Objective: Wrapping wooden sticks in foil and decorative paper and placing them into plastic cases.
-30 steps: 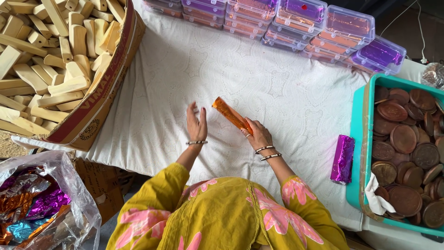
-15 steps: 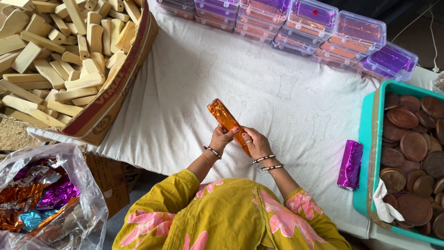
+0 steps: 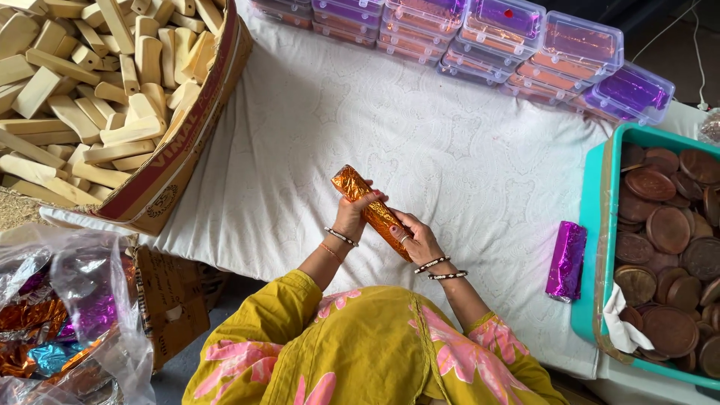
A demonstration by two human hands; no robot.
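Both my hands hold a long stick wrapped in shiny orange foil [image 3: 358, 196] over the white cloth [image 3: 420, 142]. My left hand [image 3: 352, 216] grips it around the middle from the left. My right hand [image 3: 417, 238] closes on its lower end, near my body. The stick tilts up to the left, its upper end free. A finished purple-foil stick [image 3: 565, 260] lies on the cloth to my right, next to the teal tray [image 3: 592, 247].
A cardboard box [image 3: 180, 157] of pale wooden sticks stands at the upper left. Clear lidded boxes [image 3: 517, 37] with orange and purple pieces line the far edge. The teal tray holds several brown round discs. A clear bag of foil wrappers [image 3: 52, 322] sits at the lower left.
My left hand, flat on the cloth a second ago, has come up and closed on the orange stick. The stick is held closer to my body.
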